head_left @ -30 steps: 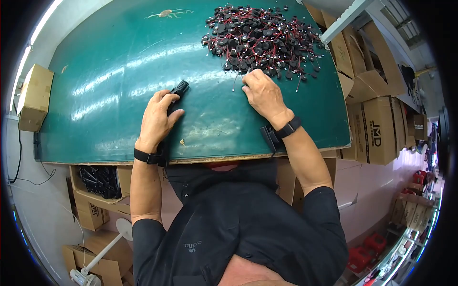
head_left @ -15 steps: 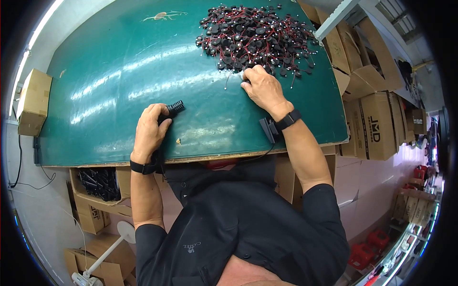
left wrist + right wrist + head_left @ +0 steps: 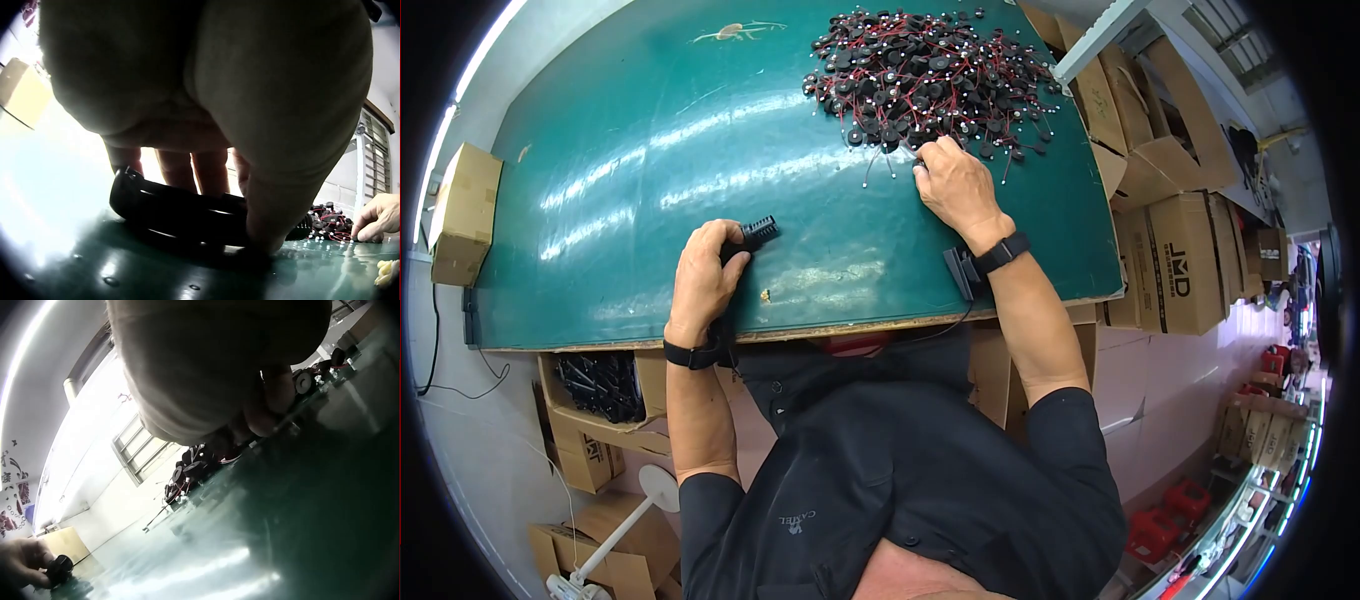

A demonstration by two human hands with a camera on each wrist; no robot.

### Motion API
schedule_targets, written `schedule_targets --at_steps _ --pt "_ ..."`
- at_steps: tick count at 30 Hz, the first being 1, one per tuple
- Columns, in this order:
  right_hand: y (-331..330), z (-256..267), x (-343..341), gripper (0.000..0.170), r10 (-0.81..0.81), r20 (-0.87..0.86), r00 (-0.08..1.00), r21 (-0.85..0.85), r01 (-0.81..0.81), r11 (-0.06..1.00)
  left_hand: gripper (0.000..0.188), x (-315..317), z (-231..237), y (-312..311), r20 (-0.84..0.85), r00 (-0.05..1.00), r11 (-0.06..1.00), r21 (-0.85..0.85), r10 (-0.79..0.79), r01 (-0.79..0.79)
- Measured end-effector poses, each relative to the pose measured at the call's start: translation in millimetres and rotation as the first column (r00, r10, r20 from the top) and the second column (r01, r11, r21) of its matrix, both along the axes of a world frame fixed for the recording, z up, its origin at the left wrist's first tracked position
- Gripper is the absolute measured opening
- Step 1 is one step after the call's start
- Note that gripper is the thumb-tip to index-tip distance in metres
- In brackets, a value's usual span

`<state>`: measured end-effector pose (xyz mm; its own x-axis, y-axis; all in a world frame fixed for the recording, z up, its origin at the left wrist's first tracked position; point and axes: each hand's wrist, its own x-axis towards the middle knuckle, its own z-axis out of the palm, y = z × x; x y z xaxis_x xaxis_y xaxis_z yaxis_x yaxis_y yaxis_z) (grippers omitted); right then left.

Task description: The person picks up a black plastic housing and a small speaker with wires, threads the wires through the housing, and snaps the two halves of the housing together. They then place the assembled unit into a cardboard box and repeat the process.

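Note:
My left hand [image 3: 705, 278] grips a long black plastic housing [image 3: 760, 233] low over the green table. The housing's ribbed end points out past thumb and fingers, away from me. In the left wrist view the curved shell [image 3: 175, 209] lies between the thumb and several fingers, close above the tabletop. My right hand [image 3: 960, 192] is at the near edge of a big pile of small black discs with red wires [image 3: 930, 75]. Its thumb and index finger pinch one small black wired disc, mostly hidden by the fingers.
The green table [image 3: 620, 270] has a wooden front edge. Loose wires stick out of the pile's near side. A small yellowish scrap [image 3: 765, 296] lies near the front. Below is a carton of black parts [image 3: 600, 387]. Cardboard boxes [image 3: 1180, 265] stand at the right.
My left hand has drawn the black housing back toward me and a little left, turning its ribbed end more sideways. The right hand has stayed at the pile's near edge.

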<state>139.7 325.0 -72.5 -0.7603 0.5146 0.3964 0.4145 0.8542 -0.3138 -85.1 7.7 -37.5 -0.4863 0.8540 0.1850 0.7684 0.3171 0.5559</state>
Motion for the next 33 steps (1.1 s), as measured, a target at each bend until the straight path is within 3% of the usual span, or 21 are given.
schedule_targets --at_steps 3,6,11,14,18,22,33 --pt "6 1 -3 0.014 -0.082 0.024 0.996 0.046 0.08 0.996 0.03 2 -1 0 -0.016 1.0 0.997 0.074 -0.01 0.011" --pt "8 6 -2 0.012 -0.07 -0.178 0.982 -0.024 0.067 0.997 0.031 3 -1 -1 -0.013 1.0 0.997 0.071 -0.003 0.004" --pt "5 38 3 0.009 -0.117 -0.323 0.939 -0.196 0.055 0.979 0.031 1 -1 1 -0.029 0.999 0.997 0.07 -0.013 0.016" --pt "-12 54 15 0.009 0.07 -0.308 0.949 -0.197 -0.136 0.971 0.031 2 0 2 -0.025 1.0 0.997 0.078 -0.018 0.02" --pt "-35 29 22 0.013 0.269 -0.188 0.945 -0.197 -0.305 0.932 0.034 5 3 -1 -0.024 0.999 0.998 0.064 -0.029 0.031" --pt "-50 25 28 0.017 0.167 -0.115 0.979 -0.257 -0.192 0.947 0.039 7 5 -4 0.0 1.0 1.0 0.027 -0.013 0.013" --pt "-55 17 25 0.021 0.138 -0.022 0.99 -0.197 -0.14 0.97 0.042 8 5 -3 -0.09 0.996 1.0 -0.003 0.021 -0.021"
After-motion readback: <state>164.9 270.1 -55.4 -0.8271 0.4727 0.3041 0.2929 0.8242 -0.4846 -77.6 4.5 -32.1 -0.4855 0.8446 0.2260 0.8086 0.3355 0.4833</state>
